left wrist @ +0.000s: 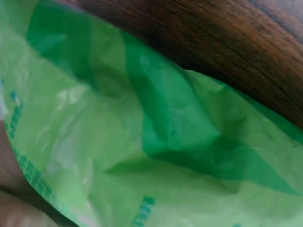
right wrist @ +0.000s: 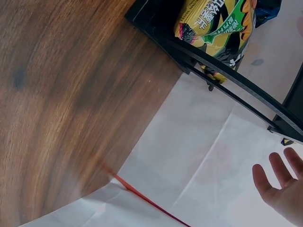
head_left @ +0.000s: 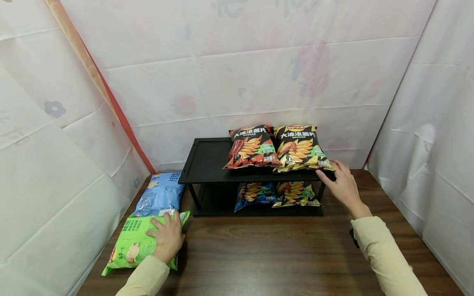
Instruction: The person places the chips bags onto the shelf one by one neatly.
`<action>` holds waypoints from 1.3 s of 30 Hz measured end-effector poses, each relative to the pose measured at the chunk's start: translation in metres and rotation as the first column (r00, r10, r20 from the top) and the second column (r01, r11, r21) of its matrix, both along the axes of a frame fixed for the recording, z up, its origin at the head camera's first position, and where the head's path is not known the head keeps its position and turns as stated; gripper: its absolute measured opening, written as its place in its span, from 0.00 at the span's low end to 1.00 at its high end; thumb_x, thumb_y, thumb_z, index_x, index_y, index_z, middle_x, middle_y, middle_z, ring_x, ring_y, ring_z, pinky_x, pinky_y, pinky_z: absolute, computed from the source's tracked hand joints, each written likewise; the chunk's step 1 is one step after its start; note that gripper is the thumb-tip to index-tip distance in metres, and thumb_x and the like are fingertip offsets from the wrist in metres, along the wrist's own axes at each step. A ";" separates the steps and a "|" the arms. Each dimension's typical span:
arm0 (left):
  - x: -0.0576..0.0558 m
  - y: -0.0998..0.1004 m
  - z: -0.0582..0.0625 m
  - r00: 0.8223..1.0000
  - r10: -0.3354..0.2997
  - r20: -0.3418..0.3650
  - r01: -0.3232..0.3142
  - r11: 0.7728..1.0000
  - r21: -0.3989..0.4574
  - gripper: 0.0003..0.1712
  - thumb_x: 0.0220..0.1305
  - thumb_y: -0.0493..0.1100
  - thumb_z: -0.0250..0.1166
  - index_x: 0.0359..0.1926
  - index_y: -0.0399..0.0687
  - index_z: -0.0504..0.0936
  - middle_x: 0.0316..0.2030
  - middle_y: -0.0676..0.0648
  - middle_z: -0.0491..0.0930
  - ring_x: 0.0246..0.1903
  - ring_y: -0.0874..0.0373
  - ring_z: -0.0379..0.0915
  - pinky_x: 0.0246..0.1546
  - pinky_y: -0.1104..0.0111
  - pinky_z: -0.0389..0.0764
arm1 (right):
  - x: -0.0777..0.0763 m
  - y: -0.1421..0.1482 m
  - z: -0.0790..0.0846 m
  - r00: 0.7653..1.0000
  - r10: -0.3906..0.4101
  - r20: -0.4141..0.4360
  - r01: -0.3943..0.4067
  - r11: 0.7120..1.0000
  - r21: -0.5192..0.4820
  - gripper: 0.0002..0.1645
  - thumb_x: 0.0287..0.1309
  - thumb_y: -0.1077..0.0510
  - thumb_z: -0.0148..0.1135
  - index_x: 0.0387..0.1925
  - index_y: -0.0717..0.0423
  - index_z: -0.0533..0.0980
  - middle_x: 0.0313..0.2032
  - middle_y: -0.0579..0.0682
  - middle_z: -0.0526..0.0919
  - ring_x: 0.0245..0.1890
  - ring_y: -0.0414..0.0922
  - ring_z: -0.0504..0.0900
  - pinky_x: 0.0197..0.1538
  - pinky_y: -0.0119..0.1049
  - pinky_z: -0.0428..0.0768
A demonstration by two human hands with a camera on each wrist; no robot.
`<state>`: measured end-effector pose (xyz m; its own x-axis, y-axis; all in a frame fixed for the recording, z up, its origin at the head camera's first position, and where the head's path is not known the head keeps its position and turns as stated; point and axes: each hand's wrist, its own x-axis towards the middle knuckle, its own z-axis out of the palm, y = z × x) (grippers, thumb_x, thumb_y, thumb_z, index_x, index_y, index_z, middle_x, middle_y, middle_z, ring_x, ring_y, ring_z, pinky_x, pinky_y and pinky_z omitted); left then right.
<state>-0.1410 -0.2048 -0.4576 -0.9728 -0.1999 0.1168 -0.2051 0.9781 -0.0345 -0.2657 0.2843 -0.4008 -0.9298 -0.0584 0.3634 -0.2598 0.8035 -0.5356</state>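
My left hand (head_left: 168, 236) rests with spread fingers on a bright green chip bag (head_left: 127, 242) lying on the table at the left. That bag's crinkled side fills most of the left wrist view, with part of the hand at the lower left. At the right end of the rack's upper shelf, my right hand (head_left: 344, 185) has its fingers extended beside the lower corner of a yellow-and-black chip bag (head_left: 298, 146). In the right wrist view its fingers (right wrist: 279, 172) are apart, near the shelf end. A red-and-black chip bag (head_left: 252, 148) leans left of the yellow one.
A black two-tier rack (head_left: 211, 164) stands at the back. Its lower shelf holds a blue chip bag (head_left: 255, 195) and another yellow chip bag (head_left: 296, 194). Behind the green bag lies a light blue bag (head_left: 161, 193). White curtains (head_left: 222, 82) surround the wooden table (head_left: 259, 255).
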 end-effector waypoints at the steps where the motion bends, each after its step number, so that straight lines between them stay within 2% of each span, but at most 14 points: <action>1: 0.000 0.000 0.000 1.000 -0.003 -0.010 0.003 1.000 0.001 0.43 0.43 0.48 0.72 0.55 0.32 0.61 0.49 0.22 0.62 0.52 0.13 0.47 0.37 0.25 0.59 | 0.000 0.000 0.000 1.000 -0.001 -0.002 0.001 1.000 0.000 0.44 0.60 0.35 0.46 0.65 0.64 0.58 0.64 0.65 0.57 0.61 0.66 0.56 0.55 0.68 0.55; 8: -0.002 0.000 0.001 0.999 -0.005 -0.052 0.007 1.000 0.030 0.40 0.45 0.44 0.70 0.54 0.31 0.60 0.48 0.23 0.62 0.52 0.13 0.47 0.38 0.24 0.57 | 0.001 -0.001 -0.001 1.000 -0.006 -0.009 0.006 1.000 -0.001 0.44 0.60 0.35 0.46 0.65 0.64 0.58 0.64 0.65 0.57 0.60 0.66 0.57 0.54 0.67 0.57; 17: -0.006 0.002 0.004 0.997 0.034 -0.069 -0.029 0.997 0.067 0.30 0.56 0.34 0.57 0.59 0.31 0.58 0.54 0.23 0.60 0.55 0.15 0.43 0.42 0.24 0.55 | 0.002 -0.002 -0.001 1.000 -0.013 -0.023 0.013 1.000 -0.002 0.44 0.60 0.36 0.46 0.64 0.65 0.59 0.63 0.66 0.59 0.58 0.66 0.59 0.52 0.66 0.58; 20: -0.008 0.002 0.005 0.995 0.034 -0.099 -0.026 0.996 0.083 0.31 0.55 0.35 0.58 0.58 0.31 0.58 0.55 0.23 0.59 0.56 0.15 0.43 0.42 0.24 0.54 | 0.002 -0.002 -0.001 0.999 -0.013 -0.032 0.013 1.000 -0.002 0.43 0.60 0.36 0.46 0.64 0.65 0.60 0.63 0.66 0.59 0.58 0.65 0.59 0.52 0.66 0.59; 27: -0.013 0.001 0.005 0.980 -0.004 -0.199 0.026 0.994 0.107 0.30 0.49 0.34 0.62 0.52 0.31 0.59 0.54 0.24 0.60 0.57 0.16 0.44 0.43 0.25 0.54 | 0.002 -0.002 -0.002 0.999 -0.013 -0.042 0.013 1.000 -0.006 0.43 0.60 0.36 0.46 0.64 0.65 0.60 0.63 0.66 0.60 0.56 0.65 0.61 0.50 0.65 0.59; 32: -0.017 0.002 0.004 0.979 -0.028 -0.203 0.050 0.993 0.106 0.29 0.49 0.35 0.63 0.50 0.31 0.60 0.55 0.25 0.60 0.58 0.18 0.42 0.48 0.27 0.53 | 0.002 -0.002 -0.002 0.999 -0.015 -0.043 0.015 1.000 -0.004 0.43 0.60 0.36 0.46 0.64 0.65 0.60 0.62 0.65 0.60 0.56 0.65 0.61 0.50 0.65 0.60; 35: -0.020 0.001 0.001 0.981 -0.028 -0.193 0.047 0.994 0.097 0.30 0.50 0.36 0.63 0.52 0.31 0.60 0.56 0.26 0.60 0.60 0.19 0.41 0.50 0.28 0.52 | 0.002 -0.002 -0.002 0.999 -0.016 -0.044 0.016 1.000 -0.002 0.43 0.60 0.36 0.46 0.64 0.65 0.61 0.62 0.65 0.60 0.56 0.65 0.61 0.50 0.65 0.60; 39: -0.024 0.000 -0.001 0.976 -0.022 -0.218 0.041 0.995 0.086 0.31 0.50 0.37 0.65 0.52 0.32 0.60 0.55 0.27 0.61 0.60 0.19 0.42 0.50 0.28 0.52 | 0.002 -0.002 -0.001 0.999 -0.018 -0.039 0.018 1.000 0.000 0.43 0.60 0.36 0.46 0.64 0.65 0.61 0.62 0.66 0.60 0.56 0.65 0.61 0.50 0.65 0.60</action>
<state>-0.1655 -0.2049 -0.4587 -0.9324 -0.1888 0.3081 -0.1672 0.9813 0.0954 -0.2634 0.2823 -0.4020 -0.9160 -0.0420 0.3991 -0.2659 0.8084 -0.5252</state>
